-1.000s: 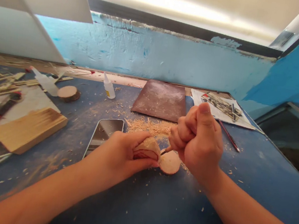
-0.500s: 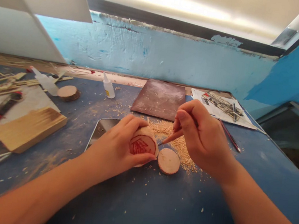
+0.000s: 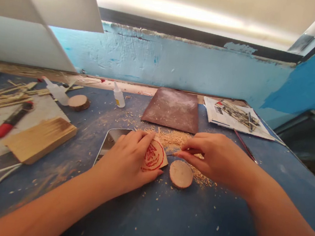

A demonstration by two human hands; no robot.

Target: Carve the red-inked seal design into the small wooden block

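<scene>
My left hand (image 3: 128, 157) is closed around a pale wooden piece (image 3: 156, 156) with red curved lines and strokes drawn on its face, tilted toward me. In my right hand (image 3: 209, 154) is a slim tool with a thin dark metal tip (image 3: 170, 154), pinched between the fingers; its handle is mostly hidden. The tip points at the right edge of the wooden piece, and I cannot tell whether they touch. Between my hands, slightly nearer, a small round wood slice (image 3: 181, 174) lies on the blue table (image 3: 160, 220). Wood shavings (image 3: 172, 139) lie heaped just beyond.
Behind the shavings lies a brown sheet (image 3: 173, 108). Sticks rest on paper (image 3: 213, 118) at right, near a dark red pencil (image 3: 245, 147). Leftward are a glue bottle (image 3: 118, 96), a thick wood slice (image 3: 79, 102), a wooden block (image 3: 42, 137), a red-and-black cutter (image 3: 12, 121) and a tablet-like device (image 3: 105, 142).
The wooden piece has turned, showing more of its red drawing. My right hand has dropped lower and flattened, bringing the tool nearly level. The view has shifted slightly.
</scene>
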